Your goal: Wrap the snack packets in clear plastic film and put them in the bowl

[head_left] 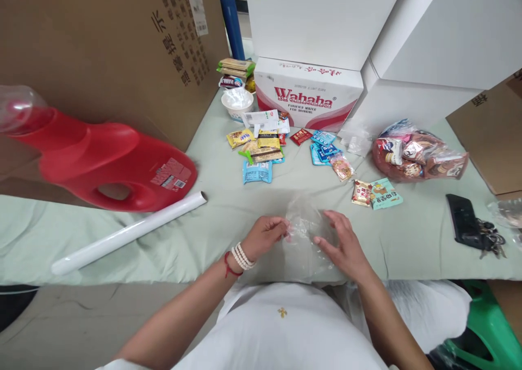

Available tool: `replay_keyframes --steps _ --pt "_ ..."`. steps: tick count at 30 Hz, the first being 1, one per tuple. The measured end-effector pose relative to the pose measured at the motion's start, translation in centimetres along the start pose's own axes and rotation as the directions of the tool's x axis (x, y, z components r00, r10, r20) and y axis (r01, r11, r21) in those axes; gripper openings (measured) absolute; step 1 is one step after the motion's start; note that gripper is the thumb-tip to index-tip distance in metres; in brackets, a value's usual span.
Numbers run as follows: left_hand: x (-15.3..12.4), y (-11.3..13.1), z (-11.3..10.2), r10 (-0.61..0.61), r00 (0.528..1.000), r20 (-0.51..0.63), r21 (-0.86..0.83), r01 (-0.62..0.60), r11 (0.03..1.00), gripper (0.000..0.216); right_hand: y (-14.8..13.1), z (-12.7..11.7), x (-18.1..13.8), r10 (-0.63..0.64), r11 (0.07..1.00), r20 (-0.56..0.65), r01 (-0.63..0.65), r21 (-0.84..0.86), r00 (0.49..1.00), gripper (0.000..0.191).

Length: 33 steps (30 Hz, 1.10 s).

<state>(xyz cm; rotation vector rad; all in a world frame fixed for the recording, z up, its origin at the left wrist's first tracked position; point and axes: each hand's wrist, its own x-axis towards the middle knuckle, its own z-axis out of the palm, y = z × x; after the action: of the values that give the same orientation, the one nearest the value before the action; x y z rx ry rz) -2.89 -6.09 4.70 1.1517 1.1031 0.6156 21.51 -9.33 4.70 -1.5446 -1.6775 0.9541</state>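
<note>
Head view: clear plastic bag [304, 258], at counter [228, 209] front; left hand [266, 236] pinching it, right hand [345, 247] beside, fingers parted. Snack packets [257, 172] behind; red bottle [134, 160], white tube [134, 233] left; phone [463, 221] right.

Near the front edge of the surface [411, 245], the clear bag [304, 250] is too see-through for me to find its mouth, and my left hand [266, 236] covers the bit it pinches. On the left, the red jug [138, 158] loses its capped tip to the picture's edge—both front corners are cut off too. Toward the back, the wrappers [268, 139] overlap—most lettering too small to read.
</note>
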Motion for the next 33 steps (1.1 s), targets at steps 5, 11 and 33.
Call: replay_keyframes --steps 5,11,33 --pt "0.0 0.1 0.1 0.083 0.988 0.128 0.049 -0.090 0.995 0.051 -0.6 1.2 3.9 0.051 0.968 0.086 -0.070 0.242 0.995 0.035" --pt "0.8 -1.2 -1.2 0.026 0.975 -0.221 0.018 -0.023 1.000 0.057 -0.6 2.7 5.4 0.342 0.777 0.059 -0.318 0.543 0.938 0.045" --pt "1.3 -0.6 -0.2 -0.056 0.976 -0.210 -0.444 -0.044 0.895 0.051 -2.8 0.5 3.2 0.408 0.765 -0.078 -0.295 0.573 0.909 0.042"
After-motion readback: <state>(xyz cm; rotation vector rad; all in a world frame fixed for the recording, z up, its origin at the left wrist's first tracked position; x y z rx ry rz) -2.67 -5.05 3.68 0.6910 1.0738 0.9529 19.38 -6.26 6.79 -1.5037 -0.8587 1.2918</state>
